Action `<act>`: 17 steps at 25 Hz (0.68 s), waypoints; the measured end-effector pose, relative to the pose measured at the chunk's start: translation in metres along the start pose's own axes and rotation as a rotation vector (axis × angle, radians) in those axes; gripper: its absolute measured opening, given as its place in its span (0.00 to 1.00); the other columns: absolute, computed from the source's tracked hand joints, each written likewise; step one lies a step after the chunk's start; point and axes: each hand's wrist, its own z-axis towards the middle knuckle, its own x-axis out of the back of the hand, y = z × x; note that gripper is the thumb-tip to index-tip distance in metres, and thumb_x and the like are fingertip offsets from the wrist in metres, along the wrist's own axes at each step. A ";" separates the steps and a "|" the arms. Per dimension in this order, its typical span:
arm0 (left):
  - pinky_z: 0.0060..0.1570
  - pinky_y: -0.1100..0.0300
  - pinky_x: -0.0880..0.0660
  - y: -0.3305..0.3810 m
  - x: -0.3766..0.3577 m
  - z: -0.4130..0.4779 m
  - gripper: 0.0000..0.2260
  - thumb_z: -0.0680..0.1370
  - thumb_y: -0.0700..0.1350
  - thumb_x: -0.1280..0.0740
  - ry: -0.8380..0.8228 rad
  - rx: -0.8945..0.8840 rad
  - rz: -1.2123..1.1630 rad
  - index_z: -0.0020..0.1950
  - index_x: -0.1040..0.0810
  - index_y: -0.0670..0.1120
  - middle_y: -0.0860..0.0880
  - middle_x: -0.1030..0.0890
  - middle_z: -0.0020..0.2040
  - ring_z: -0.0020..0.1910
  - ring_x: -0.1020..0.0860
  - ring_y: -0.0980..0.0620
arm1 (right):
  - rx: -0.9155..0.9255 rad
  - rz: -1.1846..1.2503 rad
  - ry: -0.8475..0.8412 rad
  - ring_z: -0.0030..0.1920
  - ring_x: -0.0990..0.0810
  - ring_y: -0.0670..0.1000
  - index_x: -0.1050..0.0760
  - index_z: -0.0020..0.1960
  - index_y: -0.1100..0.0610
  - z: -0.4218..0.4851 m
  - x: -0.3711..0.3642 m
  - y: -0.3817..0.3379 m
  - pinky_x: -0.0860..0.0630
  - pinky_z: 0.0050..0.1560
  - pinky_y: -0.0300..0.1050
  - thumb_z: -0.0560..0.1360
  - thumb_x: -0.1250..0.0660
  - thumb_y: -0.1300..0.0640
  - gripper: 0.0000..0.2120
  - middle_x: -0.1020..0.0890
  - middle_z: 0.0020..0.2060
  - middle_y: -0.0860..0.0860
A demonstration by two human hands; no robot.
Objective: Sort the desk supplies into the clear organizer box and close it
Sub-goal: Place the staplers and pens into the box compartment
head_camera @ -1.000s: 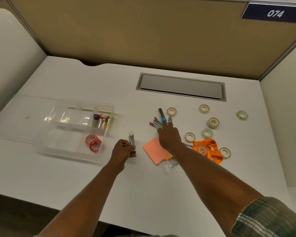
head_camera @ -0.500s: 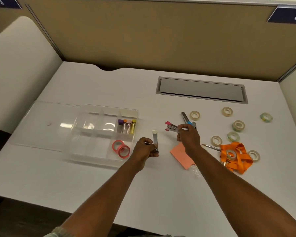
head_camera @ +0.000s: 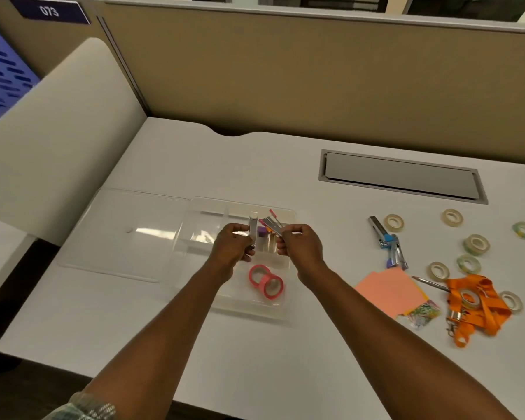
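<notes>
The left hand [head_camera: 231,248] grips a white-capped silver tube [head_camera: 252,226], the right hand [head_camera: 300,248] pinches pink-capped silver tubes [head_camera: 272,222], over the clear plastic organizer box [head_camera: 246,310], likely to drop them in

Grey-green plaid left sleeve [head_camera: 84,408]

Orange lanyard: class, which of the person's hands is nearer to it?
Right. The right hand is above the clear organizer box, with the orange lanyard off to its right; the left hand sits farther left.
</notes>
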 end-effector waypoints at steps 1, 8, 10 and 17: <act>0.30 0.57 0.23 0.001 0.010 0.007 0.10 0.76 0.35 0.33 0.020 0.007 0.012 0.57 0.26 0.43 0.42 0.19 0.39 0.30 0.21 0.49 | -0.002 -0.033 0.008 0.35 0.16 0.51 0.22 0.50 0.55 0.000 -0.015 -0.003 0.15 0.44 0.50 0.74 0.32 0.57 0.05 0.14 0.39 0.55; 0.39 0.52 0.21 0.002 0.032 0.040 0.05 0.76 0.39 0.31 0.110 -0.002 0.189 0.50 0.25 0.42 0.40 0.18 0.44 0.34 0.20 0.46 | 0.158 -0.343 0.012 0.42 0.18 0.53 0.24 0.46 0.58 0.000 -0.080 -0.007 0.21 0.45 0.49 0.72 0.27 0.55 0.08 0.16 0.41 0.51; 0.43 0.51 0.19 0.003 0.028 0.044 0.05 0.76 0.42 0.30 0.156 -0.045 0.292 0.48 0.25 0.43 0.41 0.17 0.46 0.38 0.18 0.44 | 0.249 -0.421 0.009 0.40 0.21 0.51 0.24 0.45 0.58 -0.001 -0.090 -0.005 0.27 0.39 0.45 0.73 0.27 0.58 0.07 0.19 0.39 0.51; 0.35 0.57 0.30 -0.002 0.022 0.052 0.04 0.72 0.37 0.31 0.194 -0.240 0.619 0.45 0.22 0.40 0.45 0.21 0.42 0.40 0.22 0.46 | 0.389 -0.761 -0.022 0.44 0.20 0.56 0.23 0.46 0.58 0.005 -0.100 0.006 0.24 0.42 0.51 0.73 0.37 0.64 0.05 0.18 0.43 0.54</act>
